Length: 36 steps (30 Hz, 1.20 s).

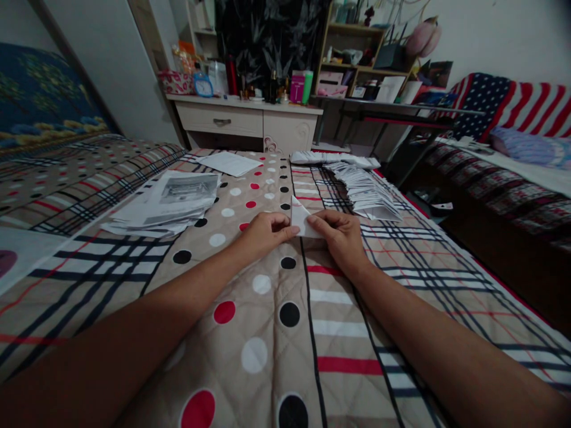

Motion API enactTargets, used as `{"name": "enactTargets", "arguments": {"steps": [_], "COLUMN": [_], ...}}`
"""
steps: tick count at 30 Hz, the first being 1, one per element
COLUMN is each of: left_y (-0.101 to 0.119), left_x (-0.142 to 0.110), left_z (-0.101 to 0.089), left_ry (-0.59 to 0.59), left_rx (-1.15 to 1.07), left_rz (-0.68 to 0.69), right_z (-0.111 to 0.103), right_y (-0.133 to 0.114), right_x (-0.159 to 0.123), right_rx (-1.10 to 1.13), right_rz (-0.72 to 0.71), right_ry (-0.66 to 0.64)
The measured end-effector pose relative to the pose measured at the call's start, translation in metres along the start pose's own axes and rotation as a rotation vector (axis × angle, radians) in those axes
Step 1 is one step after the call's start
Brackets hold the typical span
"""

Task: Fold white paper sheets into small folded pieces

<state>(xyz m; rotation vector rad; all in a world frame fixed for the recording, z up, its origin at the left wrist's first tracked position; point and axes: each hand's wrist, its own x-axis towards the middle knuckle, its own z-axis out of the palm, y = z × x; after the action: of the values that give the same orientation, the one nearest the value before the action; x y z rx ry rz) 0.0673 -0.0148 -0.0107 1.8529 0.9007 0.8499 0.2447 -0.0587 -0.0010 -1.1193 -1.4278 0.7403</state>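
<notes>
Between my two hands, just above the patterned bedspread point(250, 285), is a small folded piece of white paper point(301, 215) with a pointed top corner. My left hand point(273, 233) pinches its lower left edge between thumb and fingers. On the other side, my right hand point(339, 232) grips the right edge, thumb on the near face. Beyond my right hand lies a fanned row of folded paper pieces point(363, 190). A stack of printed sheets point(167, 202) rests to the left of my left hand, with further white sheets point(229, 163) behind it.
Another row of folded paper point(334, 159) lies near the bed's far end. A white dresser point(223, 119) with bottles and a blue clock point(203, 84) stands beyond. Right of the bed are a desk point(392, 107) and a sofa with a flag-patterned cover point(530, 107).
</notes>
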Motion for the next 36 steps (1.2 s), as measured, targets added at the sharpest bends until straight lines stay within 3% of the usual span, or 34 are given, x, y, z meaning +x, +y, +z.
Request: {"name": "enactTargets", "arguments": {"steps": [4, 9, 23, 28, 36], "left_y": [0.003, 0.002, 0.008, 0.008, 0.002], "left_x": [0.000, -0.003, -0.005, -0.006, -0.003], "left_z": [0.002, 0.000, -0.009, -0.004, -0.006], "left_ry": [-0.003, 0.020, -0.331, -0.243, -0.148], "left_rx": [-0.051, 0.174, 0.355, 0.420, 0.120], "left_rz": [-0.087, -0.044, 0.031, 0.050, -0.040], "right_z": [0.002, 0.003, 0.004, 0.004, 0.000], "right_y": [0.002, 0.005, 0.002, 0.001, 0.012], "right_x": [0.000, 0.003, 0.001, 0.001, 0.007], "right_rx": [0.029, 0.089, -0.039, 0.030, 0.219], "right_rz": [0.011, 0.087, 0.057, 0.129, 0.211], "right_ry": [0.005, -0.102, -0.057, -0.061, -0.143]}}
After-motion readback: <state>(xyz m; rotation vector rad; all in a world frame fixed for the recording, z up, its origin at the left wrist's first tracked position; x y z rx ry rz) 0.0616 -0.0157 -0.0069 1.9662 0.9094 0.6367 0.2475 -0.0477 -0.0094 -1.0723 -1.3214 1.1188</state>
